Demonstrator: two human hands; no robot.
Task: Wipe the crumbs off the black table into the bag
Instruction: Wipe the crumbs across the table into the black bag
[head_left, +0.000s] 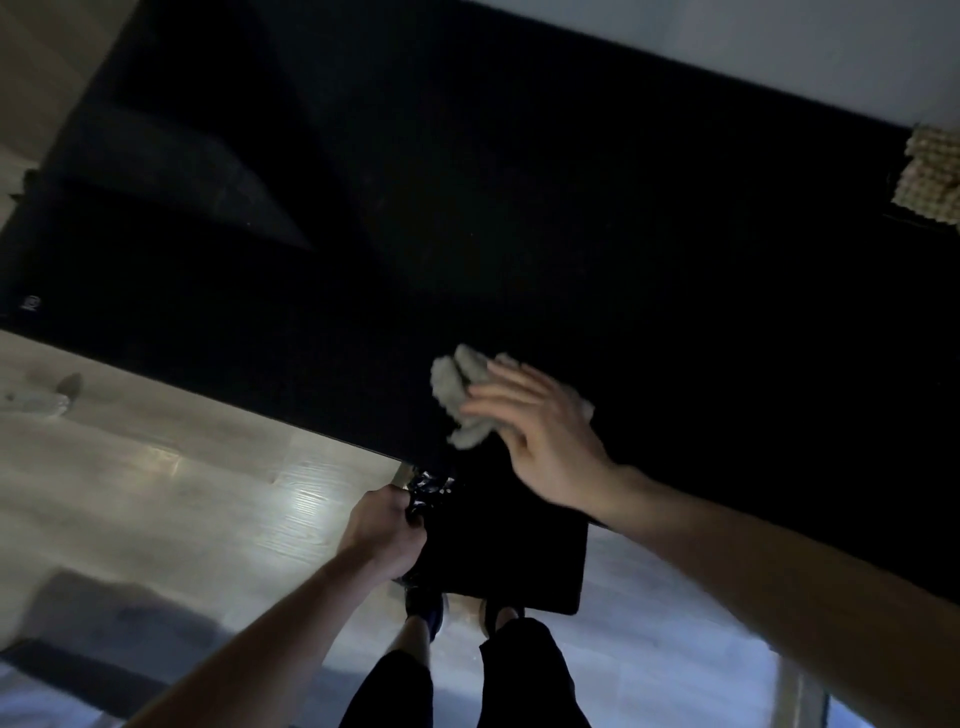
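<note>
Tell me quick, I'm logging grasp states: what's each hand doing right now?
Left hand: closed, gripping the rim of the black bag below the table edge.
Right hand: open, fingers straight, pressing the grey cloth on the black table.

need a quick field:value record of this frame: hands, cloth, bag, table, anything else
left hand: grips the rim of the black bag, held just below the table edge
right hand: fingers straight, pressing the grey cloth on the black table
cloth position: near the table's front edge, just above the bag
crumbs: not discernible, image dark
other: checked fabric at the table's far right; wooden floor below
</note>
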